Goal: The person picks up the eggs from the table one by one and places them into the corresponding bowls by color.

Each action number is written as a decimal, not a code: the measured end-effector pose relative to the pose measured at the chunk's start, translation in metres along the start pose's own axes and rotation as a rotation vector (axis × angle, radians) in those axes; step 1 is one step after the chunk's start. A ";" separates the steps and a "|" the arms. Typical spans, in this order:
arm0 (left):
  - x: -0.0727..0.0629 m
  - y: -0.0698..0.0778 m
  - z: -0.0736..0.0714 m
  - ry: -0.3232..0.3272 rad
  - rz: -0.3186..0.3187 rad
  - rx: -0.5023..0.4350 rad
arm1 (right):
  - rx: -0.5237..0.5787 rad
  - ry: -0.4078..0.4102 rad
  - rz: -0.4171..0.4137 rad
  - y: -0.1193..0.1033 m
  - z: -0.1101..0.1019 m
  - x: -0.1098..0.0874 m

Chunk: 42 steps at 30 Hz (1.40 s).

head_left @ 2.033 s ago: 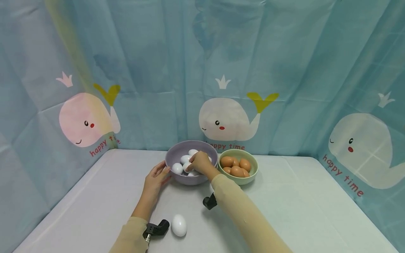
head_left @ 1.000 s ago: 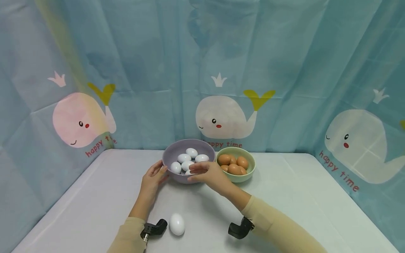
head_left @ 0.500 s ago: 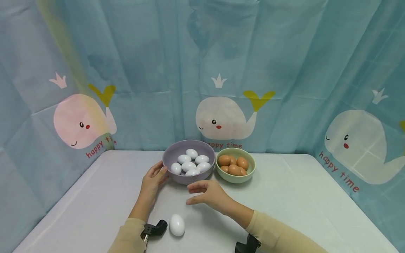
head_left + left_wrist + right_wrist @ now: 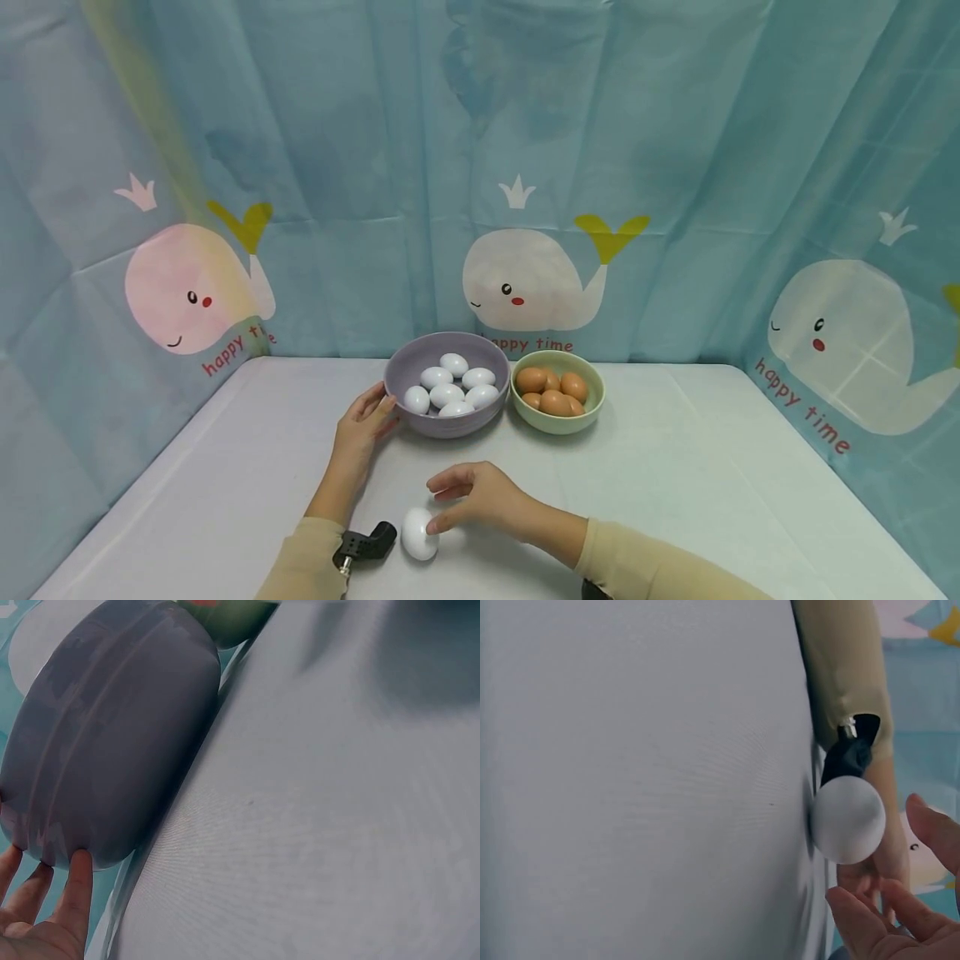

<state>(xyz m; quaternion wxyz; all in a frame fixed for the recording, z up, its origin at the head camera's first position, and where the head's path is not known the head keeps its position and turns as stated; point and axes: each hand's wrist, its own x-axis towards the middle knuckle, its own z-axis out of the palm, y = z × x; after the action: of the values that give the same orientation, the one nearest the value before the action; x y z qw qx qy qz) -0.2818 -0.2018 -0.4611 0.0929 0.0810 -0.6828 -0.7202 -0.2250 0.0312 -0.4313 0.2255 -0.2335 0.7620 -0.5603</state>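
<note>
A single white egg (image 4: 416, 542) rests on the table near the front. My right hand (image 4: 486, 502) reaches over it from the right with fingers spread, its thumb overlapping the egg in the head view. In the right wrist view the egg (image 4: 848, 820) shows in front of the parted thumb and fingers. At the back, a purple bowl (image 4: 447, 428) contains several white eggs (image 4: 447, 396). Against its left side rest the fairly straight fingers of my left hand (image 4: 360, 433); the left wrist view shows those fingertips (image 4: 79, 859) touching the bowl wall.
A light green bowl (image 4: 558, 427) with several brown eggs (image 4: 555, 403) stands beside the purple bowl on its right. Behind both hangs a blue curtain (image 4: 360, 167) printed with whales. A black wrist camera (image 4: 367, 543) on the left forearm is close to the loose egg.
My right hand has left an egg in the purple bowl, opened, and moved down toward the front to the loose white egg. My left hand has stayed at the bowl's side.
</note>
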 end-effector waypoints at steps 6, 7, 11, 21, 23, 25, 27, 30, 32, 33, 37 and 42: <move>0.000 -0.001 0.000 0.005 0.009 0.002 | 0.002 -0.021 0.020 0.001 0.006 -0.002; -0.001 -0.001 0.001 0.004 0.014 0.003 | 0.000 -0.023 0.023 0.001 0.006 -0.002; -0.001 0.000 0.002 0.003 0.021 0.008 | -0.009 -0.023 0.028 0.000 0.009 -0.002; -0.003 0.002 0.002 -0.005 0.013 0.010 | -0.039 -0.021 0.043 -0.002 0.014 -0.001; -0.003 0.003 0.002 -0.001 0.013 0.015 | -0.042 -0.022 0.049 -0.001 0.015 0.000; -0.002 0.003 0.002 0.004 0.016 0.019 | -0.038 -0.023 0.059 -0.001 0.016 0.000; -0.002 0.002 0.002 0.006 0.018 0.020 | -0.031 -0.025 0.065 0.000 0.017 0.001; -0.003 0.002 0.002 0.009 0.015 0.020 | -0.020 -0.023 0.076 0.000 0.018 0.001; -0.002 0.002 0.002 0.009 0.017 0.012 | -0.015 -0.022 0.081 0.000 0.018 0.001; -0.003 0.003 0.002 0.007 0.020 0.010 | -0.012 -0.021 0.082 0.000 0.018 0.001; -0.003 0.005 0.003 -0.002 0.023 0.008 | -0.001 -0.016 0.081 -0.002 0.018 -0.001; -0.004 0.006 0.003 -0.005 0.010 -0.001 | 0.023 -0.002 0.086 -0.001 0.020 -0.002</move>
<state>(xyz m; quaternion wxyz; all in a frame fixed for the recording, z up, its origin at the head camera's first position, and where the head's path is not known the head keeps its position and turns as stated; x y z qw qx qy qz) -0.2787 -0.1983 -0.4551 0.0948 0.0758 -0.6832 -0.7201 -0.2111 0.0173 -0.4352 0.2528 -0.1983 0.7649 -0.5584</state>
